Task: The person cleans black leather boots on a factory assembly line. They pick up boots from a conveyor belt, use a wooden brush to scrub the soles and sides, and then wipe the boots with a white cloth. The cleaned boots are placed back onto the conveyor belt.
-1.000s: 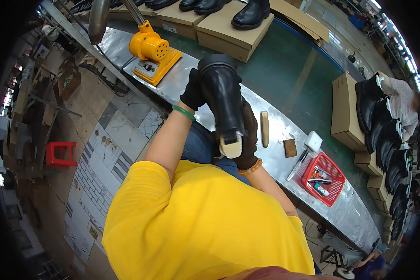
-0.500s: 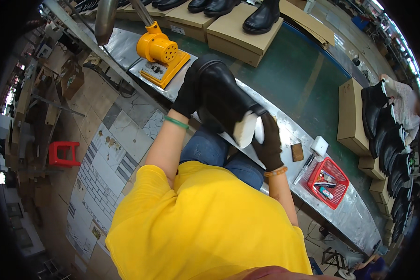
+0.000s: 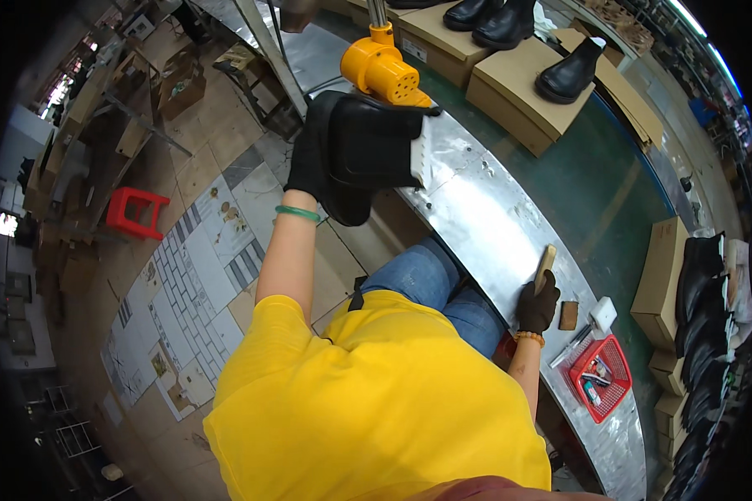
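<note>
And here, holding aloft a glossy black leather ankle boot (image 3: 372, 142) in the black-gloved left hand (image 3: 306, 167), clamped fast on it from the sole side; showing its white-edged opening toward the right, with its toe pointing down; hanging that boot near the edge of a long silvery metal table (image 3: 476, 200), partly over the tabletop, just in front of a bright yellow motor-like machine (image 3: 380, 71); wearing a smooth green bangle (image 3: 297, 213) on that wrist!

Over to the right, well apart from the left, touching the near end of a slim tan bar (image 3: 546, 264) with the brown-gloved right hand (image 3: 537, 307); placing thumb and fingers along that end, yet cannot tell whether clamped on it or only in contact; wearing an orange beaded bracelet (image 3: 530, 337) below the glove.

Just beside that hand, on the metal, spotting a small brown rectangular block (image 3: 569, 316); next along, a small white block-shaped object (image 3: 603, 314), then a red plastic mesh basket (image 3: 614, 402) with small items inside; farther off, beyond a dark green flat surface (image 3: 606, 200), seeing another black boot (image 3: 564, 77) atop a brown cardboard box (image 3: 510, 100).
</note>
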`<state>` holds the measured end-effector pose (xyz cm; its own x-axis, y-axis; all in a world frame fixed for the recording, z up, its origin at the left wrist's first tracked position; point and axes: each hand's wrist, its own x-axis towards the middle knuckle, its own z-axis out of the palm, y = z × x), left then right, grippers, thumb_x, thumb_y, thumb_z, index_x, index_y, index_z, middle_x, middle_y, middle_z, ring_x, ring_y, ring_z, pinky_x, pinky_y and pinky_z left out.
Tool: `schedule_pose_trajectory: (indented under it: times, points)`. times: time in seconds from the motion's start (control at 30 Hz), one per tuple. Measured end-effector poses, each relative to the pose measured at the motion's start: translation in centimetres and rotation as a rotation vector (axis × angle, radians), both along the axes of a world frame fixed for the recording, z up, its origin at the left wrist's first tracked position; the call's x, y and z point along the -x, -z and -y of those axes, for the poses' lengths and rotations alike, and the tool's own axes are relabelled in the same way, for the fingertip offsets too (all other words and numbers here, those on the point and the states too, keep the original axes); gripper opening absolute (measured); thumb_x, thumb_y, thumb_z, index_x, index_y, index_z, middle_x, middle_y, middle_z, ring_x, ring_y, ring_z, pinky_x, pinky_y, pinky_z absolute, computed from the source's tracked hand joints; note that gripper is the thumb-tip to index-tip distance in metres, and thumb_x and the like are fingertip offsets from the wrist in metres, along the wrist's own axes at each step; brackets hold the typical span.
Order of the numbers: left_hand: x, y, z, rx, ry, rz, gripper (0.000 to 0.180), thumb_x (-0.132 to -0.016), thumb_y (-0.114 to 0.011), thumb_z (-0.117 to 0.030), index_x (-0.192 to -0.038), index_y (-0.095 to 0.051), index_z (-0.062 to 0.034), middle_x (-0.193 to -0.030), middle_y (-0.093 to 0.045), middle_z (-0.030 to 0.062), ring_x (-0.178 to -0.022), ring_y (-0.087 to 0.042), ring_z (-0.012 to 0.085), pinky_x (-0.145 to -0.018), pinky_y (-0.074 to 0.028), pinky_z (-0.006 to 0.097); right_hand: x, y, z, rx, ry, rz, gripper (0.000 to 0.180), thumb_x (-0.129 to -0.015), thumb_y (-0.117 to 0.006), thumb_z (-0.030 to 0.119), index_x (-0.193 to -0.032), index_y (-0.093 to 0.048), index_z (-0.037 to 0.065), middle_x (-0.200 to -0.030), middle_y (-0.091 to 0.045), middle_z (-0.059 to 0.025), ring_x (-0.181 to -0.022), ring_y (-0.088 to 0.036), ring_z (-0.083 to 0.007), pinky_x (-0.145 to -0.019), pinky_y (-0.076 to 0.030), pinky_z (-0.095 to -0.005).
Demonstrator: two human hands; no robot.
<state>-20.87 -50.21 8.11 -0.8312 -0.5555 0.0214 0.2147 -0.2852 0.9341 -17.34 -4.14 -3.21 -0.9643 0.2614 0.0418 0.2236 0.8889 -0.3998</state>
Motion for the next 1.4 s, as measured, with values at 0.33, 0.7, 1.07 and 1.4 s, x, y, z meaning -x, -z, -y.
schedule_pose_trajectory:
  times: [0.33, 0.7, 1.07, 1.4]
  points:
    - [3.9, -4.9, 9.1, 0.472, -0.484, 0.506, 0.082, -0.082, -0.042, -0.067, -0.121, -0.054, 0.0036, -0.120, -0.056, 0.0229, -0.114, -0.054, 0.0310, -0.093, -0.041, 0.037, -0.2, -1.4, 0.2, 0.185, -0.048, 0.117, 0.045, -0.088, -0.049, 0.033, -0.132, -0.046, 0.023, -0.086, -0.065, -0.0237, -0.077, -0.064, -0.0379, -0.067, -0.049, -0.0448]
    - [4.2, 0.2, 14.0, 0.680, -0.398, 0.340, 0.064, -0.089, -0.042, -0.054, -0.122, -0.053, -0.0006, -0.118, -0.058, 0.0159, -0.106, -0.056, 0.0236, -0.089, -0.043, 0.035, 0.0, -1.3, -1.2, 0.643, -0.100, 0.287, 0.051, -0.076, -0.070, 0.020, -0.123, -0.051, 0.014, -0.076, -0.061, -0.0066, -0.048, -0.054, -0.0120, -0.043, -0.043, -0.0296]
    - [3.4, 3.9, 11.5, 0.701, 0.019, -0.161, 0.054, -0.094, -0.038, -0.046, -0.132, -0.043, -0.0078, -0.130, -0.049, 0.0110, -0.117, -0.049, 0.0226, -0.102, -0.037, 0.037, 1.2, -2.1, -3.7, -0.239, -0.308, -0.115, 0.052, -0.064, -0.076, 0.015, -0.113, -0.060, 0.017, -0.115, -0.052, -0.0134, -0.105, -0.052, -0.0328, -0.086, -0.044, -0.0420]
    - [9.1, 3.2, -10.3, -0.570, 0.845, -0.312, 0.060, -0.093, -0.037, -0.052, -0.134, -0.041, -0.0085, -0.129, -0.049, 0.0119, -0.119, -0.048, 0.0236, -0.102, -0.039, 0.040, 4.8, -3.8, -3.7, 0.148, -0.324, -0.068, 0.027, -0.077, -0.070, 0.024, -0.091, -0.057, 0.004, -0.086, -0.061, -0.0170, -0.079, -0.058, -0.0369, -0.069, -0.044, -0.0442]
